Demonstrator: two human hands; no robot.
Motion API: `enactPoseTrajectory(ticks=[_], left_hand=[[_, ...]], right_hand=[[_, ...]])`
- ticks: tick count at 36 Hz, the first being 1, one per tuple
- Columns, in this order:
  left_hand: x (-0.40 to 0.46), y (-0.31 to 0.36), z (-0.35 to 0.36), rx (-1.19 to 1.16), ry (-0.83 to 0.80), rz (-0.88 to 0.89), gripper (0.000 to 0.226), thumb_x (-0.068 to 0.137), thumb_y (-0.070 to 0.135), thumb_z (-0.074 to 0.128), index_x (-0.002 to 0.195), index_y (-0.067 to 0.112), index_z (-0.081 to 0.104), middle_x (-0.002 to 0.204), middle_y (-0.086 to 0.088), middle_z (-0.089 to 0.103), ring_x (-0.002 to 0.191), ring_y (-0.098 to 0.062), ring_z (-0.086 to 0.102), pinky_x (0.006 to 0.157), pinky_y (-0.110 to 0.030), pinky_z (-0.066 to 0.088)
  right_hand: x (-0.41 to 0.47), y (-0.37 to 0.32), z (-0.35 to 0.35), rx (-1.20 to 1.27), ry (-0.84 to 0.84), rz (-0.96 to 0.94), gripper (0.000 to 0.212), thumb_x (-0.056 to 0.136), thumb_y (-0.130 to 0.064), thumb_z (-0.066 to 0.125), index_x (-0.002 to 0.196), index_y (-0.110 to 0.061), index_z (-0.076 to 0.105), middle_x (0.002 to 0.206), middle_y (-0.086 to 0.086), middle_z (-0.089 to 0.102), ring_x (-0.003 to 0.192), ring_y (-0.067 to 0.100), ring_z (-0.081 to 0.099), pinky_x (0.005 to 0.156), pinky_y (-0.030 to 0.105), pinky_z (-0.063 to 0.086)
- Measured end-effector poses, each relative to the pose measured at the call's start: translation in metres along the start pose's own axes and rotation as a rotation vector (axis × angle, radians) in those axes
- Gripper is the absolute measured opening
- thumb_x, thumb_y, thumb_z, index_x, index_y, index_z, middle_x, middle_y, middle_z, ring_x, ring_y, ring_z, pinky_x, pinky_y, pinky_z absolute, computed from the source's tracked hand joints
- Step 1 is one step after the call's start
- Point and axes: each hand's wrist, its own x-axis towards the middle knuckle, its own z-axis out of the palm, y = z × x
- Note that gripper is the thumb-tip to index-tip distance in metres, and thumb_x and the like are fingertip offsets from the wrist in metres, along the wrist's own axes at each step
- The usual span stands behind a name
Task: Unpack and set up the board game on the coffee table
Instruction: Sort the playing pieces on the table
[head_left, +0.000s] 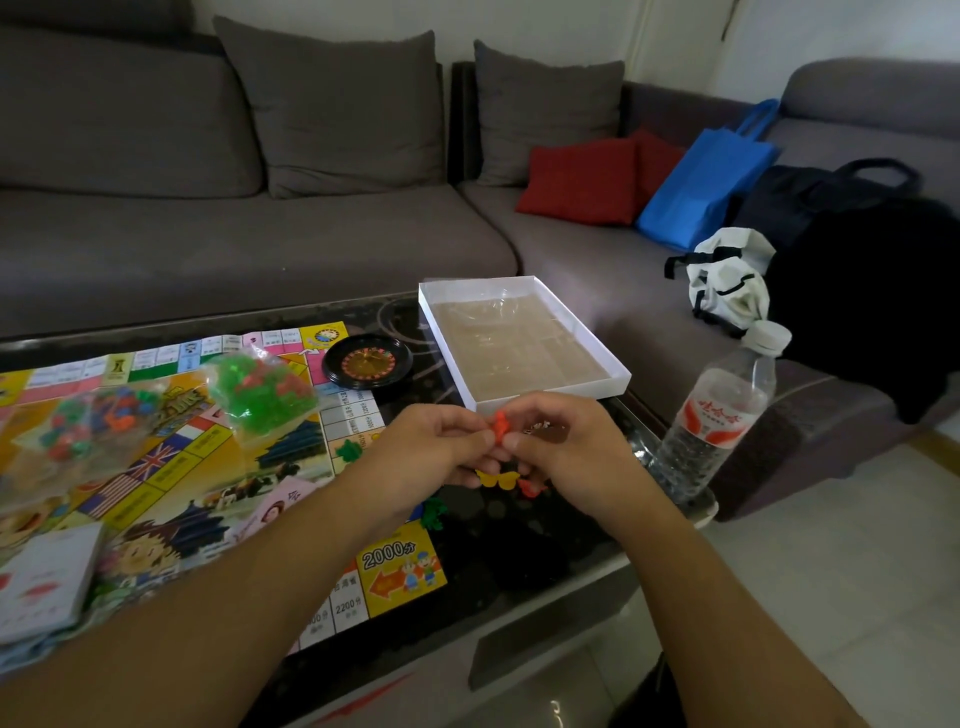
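Card stack (44, 577): lies flat at the near left, on the edge of the game board; looks light and loose, likely to fan out if lifted by one corner, so a grip across both long edges would suit.
Game board (171, 467): a thin printed sheet spread over the left half of the coffee table (524, 540); flexible rather than stiff by the look of its creases, so sliding it may shift what rests on it.
Left hand (431, 447): raised above the table's right half, fingers curled, thumb and forefinger pinching the orange pawn (500, 427).
Right hand (563, 444): just beside the left, fingertips pinching the same pawn from the other side; a small dark item seems tucked under its fingers, but I cannot tell what.
Orange pawn: tiny, hard plastic, probably very light and easy to drop; best held at its narrow middle, as now.
Loose pawns: a yellow piece (496, 478), a red piece (531, 487) and a green piece (434, 512) lie on the dark glass below the hands.
Piece bags: a clear bag of green bits (262, 392) and a bag of mixed bits (88, 421) sit on the board; soft, crinkly, slippery.
Roulette wheel (366, 361): farther back, touching the board's far right corner.
Box tray (519, 340): open, white-walled, at the far right, its near corner just beyond the hands.
Water bottle (714, 410): upright at the table's right edge, near the right hand; a sideways sweep could topple it.
Open room: bare dark glass lies near and right of the board, but the table edge is close.
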Motion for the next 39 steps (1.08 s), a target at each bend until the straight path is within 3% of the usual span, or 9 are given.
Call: enactPoseTrajectory(ticks=[4, 7, 11, 16, 22, 27, 33, 39], left_hand=[[0.001, 0.001, 0.006, -0.022, -0.017, -0.054, 0.015, 0.1, 0.015, 0.068, 0.11, 0.007, 0.076, 0.097, -0.013, 0.08, 0.087, -0.021, 0.077, 0.076, -0.031, 0.062], [0.002, 0.002, 0.008, 0.025, -0.002, -0.083, 0.013, 0.099, 0.019, 0.069, 0.107, 0.009, 0.075, 0.094, -0.009, 0.081, 0.084, -0.019, 0.076, 0.076, -0.031, 0.062], [0.004, 0.001, 0.0, 0.171, 0.075, -0.099, 0.008, 0.102, 0.016, 0.066, 0.104, 0.014, 0.073, 0.089, -0.002, 0.081, 0.077, -0.015, 0.074, 0.07, -0.028, 0.059], [0.0, 0.003, -0.016, 0.205, 0.189, -0.104, 0.009, 0.102, 0.013, 0.064, 0.104, 0.012, 0.072, 0.089, -0.005, 0.08, 0.078, -0.017, 0.073, 0.069, -0.032, 0.061], [-0.008, 0.001, -0.036, 0.272, 0.286, -0.093, 0.01, 0.102, 0.015, 0.063, 0.102, 0.017, 0.072, 0.09, -0.002, 0.079, 0.084, -0.017, 0.074, 0.07, -0.028, 0.056], [-0.012, -0.004, -0.047, 0.296, 0.329, -0.104, 0.009, 0.102, 0.015, 0.063, 0.101, 0.018, 0.072, 0.09, -0.001, 0.079, 0.086, -0.017, 0.075, 0.073, -0.029, 0.059], [-0.014, -0.012, -0.061, 0.228, 0.375, -0.144, 0.008, 0.101, 0.015, 0.066, 0.101, 0.015, 0.074, 0.091, -0.003, 0.079, 0.089, -0.021, 0.075, 0.072, -0.03, 0.059], [-0.016, -0.016, -0.067, 0.239, 0.399, -0.141, 0.009, 0.101, 0.015, 0.066, 0.097, 0.015, 0.074, 0.088, -0.005, 0.079, 0.084, -0.021, 0.073, 0.074, -0.032, 0.06]], right_hand=[[-0.002, 0.002, -0.003, 0.022, -0.011, 0.004, 0.011, 0.094, -0.008, 0.076, 0.098, -0.018, 0.077, 0.086, 0.005, 0.073, 0.067, 0.022, 0.066, 0.062, 0.045, 0.06], [-0.002, 0.001, -0.005, -0.014, 0.014, 0.042, 0.005, 0.093, -0.013, 0.079, 0.094, -0.017, 0.076, 0.08, 0.009, 0.073, 0.066, 0.022, 0.068, 0.059, 0.037, 0.06], [0.001, 0.01, -0.01, -0.259, 0.135, 0.179, 0.019, 0.085, -0.019, 0.086, 0.086, -0.026, 0.068, 0.089, -0.002, 0.071, 0.075, 0.017, 0.07, 0.064, 0.031, 0.058], [0.001, 0.017, -0.016, -0.57, 0.039, 0.351, 0.029, 0.078, -0.02, 0.091, 0.089, -0.021, 0.064, 0.092, -0.005, 0.067, 0.085, 0.012, 0.062, 0.064, 0.024, 0.045], [0.002, 0.026, -0.02, -0.709, 0.053, 0.387, 0.031, 0.078, -0.015, 0.089, 0.086, -0.02, 0.06, 0.095, -0.004, 0.066, 0.084, 0.009, 0.058, 0.065, 0.024, 0.045], [0.001, 0.032, -0.017, -0.732, 0.022, 0.462, 0.029, 0.079, -0.017, 0.09, 0.087, -0.024, 0.063, 0.096, -0.002, 0.067, 0.091, 0.016, 0.063, 0.086, 0.037, 0.058], [-0.004, 0.038, -0.019, -0.508, 0.061, 0.567, 0.019, 0.081, -0.009, 0.087, 0.088, -0.019, 0.072, 0.096, 0.001, 0.068, 0.091, 0.018, 0.066, 0.091, 0.045, 0.062], [-0.004, 0.038, -0.018, -0.463, 0.087, 0.598, 0.02, 0.08, -0.008, 0.088, 0.088, -0.016, 0.071, 0.097, 0.002, 0.067, 0.093, 0.019, 0.064, 0.094, 0.047, 0.06]])
